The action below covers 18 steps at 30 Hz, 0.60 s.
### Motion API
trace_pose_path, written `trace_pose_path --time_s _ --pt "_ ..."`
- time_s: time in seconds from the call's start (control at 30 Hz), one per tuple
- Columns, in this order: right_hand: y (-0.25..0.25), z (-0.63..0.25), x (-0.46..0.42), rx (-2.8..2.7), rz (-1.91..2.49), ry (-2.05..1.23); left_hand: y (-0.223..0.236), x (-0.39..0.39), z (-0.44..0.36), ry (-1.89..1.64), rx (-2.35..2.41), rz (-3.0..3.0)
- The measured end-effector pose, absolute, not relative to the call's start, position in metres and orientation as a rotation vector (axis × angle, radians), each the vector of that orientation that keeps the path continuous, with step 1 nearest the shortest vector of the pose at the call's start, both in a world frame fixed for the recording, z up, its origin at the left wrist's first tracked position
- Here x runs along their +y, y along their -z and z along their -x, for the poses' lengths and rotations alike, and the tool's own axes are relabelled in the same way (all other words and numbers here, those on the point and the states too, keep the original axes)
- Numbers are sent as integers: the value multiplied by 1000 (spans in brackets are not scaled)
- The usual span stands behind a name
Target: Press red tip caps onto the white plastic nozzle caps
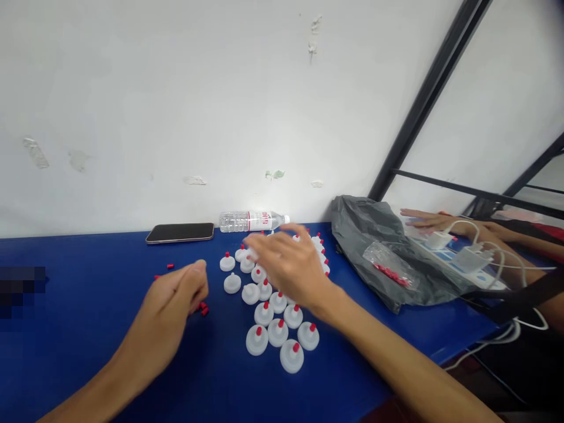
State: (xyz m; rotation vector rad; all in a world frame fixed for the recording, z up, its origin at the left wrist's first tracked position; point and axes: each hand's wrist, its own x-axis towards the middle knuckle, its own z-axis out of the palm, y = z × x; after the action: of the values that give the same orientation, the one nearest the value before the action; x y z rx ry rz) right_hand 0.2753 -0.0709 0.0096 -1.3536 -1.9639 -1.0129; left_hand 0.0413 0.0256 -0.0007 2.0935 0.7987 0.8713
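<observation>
My left hand (pixel 174 305) is closed in a pinch beside several small red tips (pixel 203 309) on the blue table; whatever its fingers hold is hidden. My right hand (pixel 293 267), slightly blurred, reaches over a group of white round caps with nozzles (pixel 278 332). Its fingers are stretched out and apart, and it covers part of the group. Most of the caps carry a red tip on the nozzle. A white cap without a red tip (pixel 232 284) stands on the left side of the group, and another bare one (pixel 251 294) is close by.
Along the wall lie a phone (pixel 180 233) and a plastic bottle (pixel 253 221). A grey plastic bag (pixel 365 235) at the right bears a clear bag of red tips (pixel 392 268). Beyond are a power strip (pixel 467 261) with white cables, a black metal frame and another person's hand (pixel 425 221).
</observation>
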Motion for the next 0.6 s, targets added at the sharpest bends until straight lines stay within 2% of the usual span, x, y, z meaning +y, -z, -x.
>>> trace_pose_path --time_s 0.1,0.27,0.43,0.6 --pt "-17 -304 -71 -1756 1526 965 -5 44 -33 -857 922 -2133" --pt "-18 -301 -71 -1779 1521 880 3 63 -30 -897 856 -2573" --pt "-13 -277 -72 -1853 1518 559 12 57 -35 -795 820 -2739" --pt "-19 -280 -75 -1847 1763 383 16 56 -35 -759 716 -2832"
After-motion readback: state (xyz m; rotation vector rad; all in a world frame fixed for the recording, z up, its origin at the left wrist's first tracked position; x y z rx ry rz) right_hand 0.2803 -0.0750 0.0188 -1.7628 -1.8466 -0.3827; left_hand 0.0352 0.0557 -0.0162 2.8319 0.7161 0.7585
